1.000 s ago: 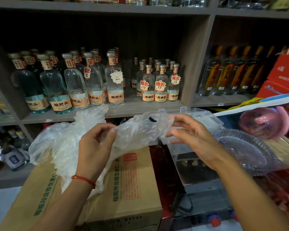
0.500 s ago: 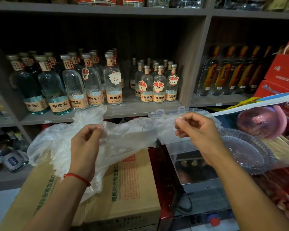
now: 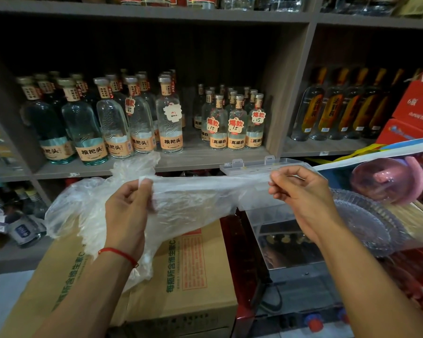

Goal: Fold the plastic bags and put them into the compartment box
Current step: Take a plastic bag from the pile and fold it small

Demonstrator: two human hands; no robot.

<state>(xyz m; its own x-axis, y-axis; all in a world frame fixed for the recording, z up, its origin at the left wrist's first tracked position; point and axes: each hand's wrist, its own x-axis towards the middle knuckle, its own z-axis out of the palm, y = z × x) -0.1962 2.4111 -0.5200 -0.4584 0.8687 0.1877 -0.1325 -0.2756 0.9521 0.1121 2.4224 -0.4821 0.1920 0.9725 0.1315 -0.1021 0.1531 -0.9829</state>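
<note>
Two hands (image 3: 126, 211) (image 3: 300, 191), one plastic bag (image 3: 193, 203), one clear compartment box (image 3: 264, 164), one cardboard carton (image 3: 181, 269), one glass plate (image 3: 371, 223), and three tagged bottles (image 3: 236, 124).

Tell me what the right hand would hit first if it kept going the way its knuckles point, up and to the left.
Probably the open lid of the clear compartment box, just above the right hand pinching the plastic bag. Depth is unclear; it could pass in front.

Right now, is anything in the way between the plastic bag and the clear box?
Nothing visible: the plastic bag is stretched between the left hand and right hand, just before the open compartment box.
</note>
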